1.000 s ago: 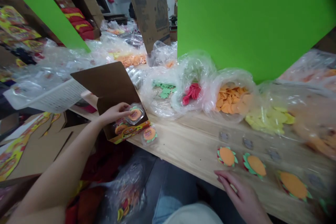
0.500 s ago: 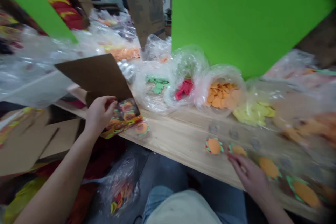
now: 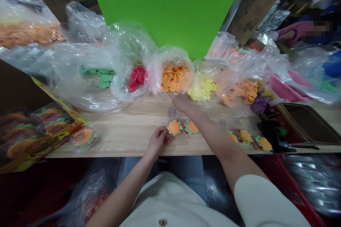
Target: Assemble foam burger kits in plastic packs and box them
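Observation:
A row of toy burgers with orange tops and green frilled edges lies along the table's front. My left hand (image 3: pixel 160 141) is closed, its thumb and fingers at the left edge of the leftmost toy burger (image 3: pixel 174 127) of that row. Another toy burger (image 3: pixel 191 127) sits just right of it, partly behind my right forearm. My right hand (image 3: pixel 181 103) reaches over the row to the near lip of a clear bag of orange foam pieces (image 3: pixel 174 78). Its fingers are blurred, so their grip is unclear. Below them is a small clear plastic piece (image 3: pixel 172 112).
Open bags hold green pieces (image 3: pixel 105 78), red pieces (image 3: pixel 137 76) and yellow pieces (image 3: pixel 204 89). At left, a printed box (image 3: pixel 71 127) contains wrapped burgers, with a wrapped burger (image 3: pixel 84 137) beside it. A green panel (image 3: pixel 165 10) stands behind. A dark tray (image 3: pixel 311 124) lies at right.
The view has swung right. My left hand has left the box and come to the leftmost burger of the row. My right hand has moved from the burgers to the orange pieces' bag.

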Demonstrator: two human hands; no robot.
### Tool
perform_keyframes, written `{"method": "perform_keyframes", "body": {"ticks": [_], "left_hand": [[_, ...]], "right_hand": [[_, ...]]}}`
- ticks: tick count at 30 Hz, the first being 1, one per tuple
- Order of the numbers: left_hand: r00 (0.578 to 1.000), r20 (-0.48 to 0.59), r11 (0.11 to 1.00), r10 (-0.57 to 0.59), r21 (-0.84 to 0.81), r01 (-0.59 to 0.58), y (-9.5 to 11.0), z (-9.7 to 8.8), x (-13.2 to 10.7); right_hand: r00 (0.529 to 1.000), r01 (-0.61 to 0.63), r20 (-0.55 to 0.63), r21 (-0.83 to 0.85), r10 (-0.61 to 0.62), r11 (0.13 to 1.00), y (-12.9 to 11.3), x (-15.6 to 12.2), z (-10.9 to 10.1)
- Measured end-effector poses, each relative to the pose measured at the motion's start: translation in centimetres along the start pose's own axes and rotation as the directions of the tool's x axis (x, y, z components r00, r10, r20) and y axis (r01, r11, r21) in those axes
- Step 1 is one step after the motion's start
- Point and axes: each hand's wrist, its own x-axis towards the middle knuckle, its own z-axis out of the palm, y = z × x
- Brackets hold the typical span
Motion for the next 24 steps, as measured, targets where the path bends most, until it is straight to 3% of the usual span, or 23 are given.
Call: {"method": "perform_keyframes", "body": {"ticks": [3, 6, 8, 11, 13, 15, 17, 20, 22, 24], "left_hand": [[0.999, -0.039, 0.999, -0.017, -0.038, 0.016, 0.8, -0.9, 0.0], [0.997, -0.068, 0.998, -0.026, -0.05, 0.023, 1.9, -2.4, -0.2], [0.998, -0.06, 0.998, -0.026, -0.051, 0.023, 2.6, -3.3, -0.5], [0.999, -0.028, 0.999, -0.016, -0.052, 0.015, 3.0, -3.9, -0.8], [1.0, -0.02, 0.999, 0.015, -0.047, -0.016, 2.9, -3.8, -0.9], [0.997, -0.035, 0.997, 0.071, -0.034, -0.072, 2.6, -3.5, -0.8], [0.99, -0.058, 0.991, 0.131, -0.01, -0.131, 2.2, -3.3, -0.7], [0.979, -0.061, 0.981, 0.194, 0.045, -0.191, 1.8, -3.3, -0.9], [0.975, -0.045, 0.973, 0.216, 0.091, -0.211, 1.7, -3.6, -1.5], [0.976, -0.026, 0.968, 0.215, 0.136, -0.21, 1.6, -4.1, -2.4]], "right_hand": [[0.999, 0.036, -0.042, 0.057, -0.034, 0.998, -0.2, -1.7, -0.1], [0.978, 0.114, -0.195, 0.173, -0.079, 0.978, -1.9, -5.7, 1.3], [0.952, 0.176, -0.285, 0.202, -0.114, 0.963, -3.9, -9.1, 3.7], [0.934, 0.22, -0.319, 0.17, -0.158, 0.96, -7.0, -13.5, 8.4], [0.937, 0.202, -0.321, 0.172, -0.139, 0.964, -8.7, -15.2, 10.7], [0.938, 0.175, -0.334, 0.226, -0.092, 0.958, -9.5, -15.8, 11.6], [0.929, 0.138, -0.369, 0.34, -0.003, 0.93, -9.3, -15.3, 10.9], [0.882, -0.027, -0.391, 0.515, 0.262, 0.857, -7.8, -12.8, 8.2], [0.876, -0.191, -0.28, 0.549, 0.394, 0.814, -6.8, -10.3, 6.3], [0.937, -0.275, -0.046, 0.514, 0.347, 0.813, -6.5, -8.1, 5.3]]}}
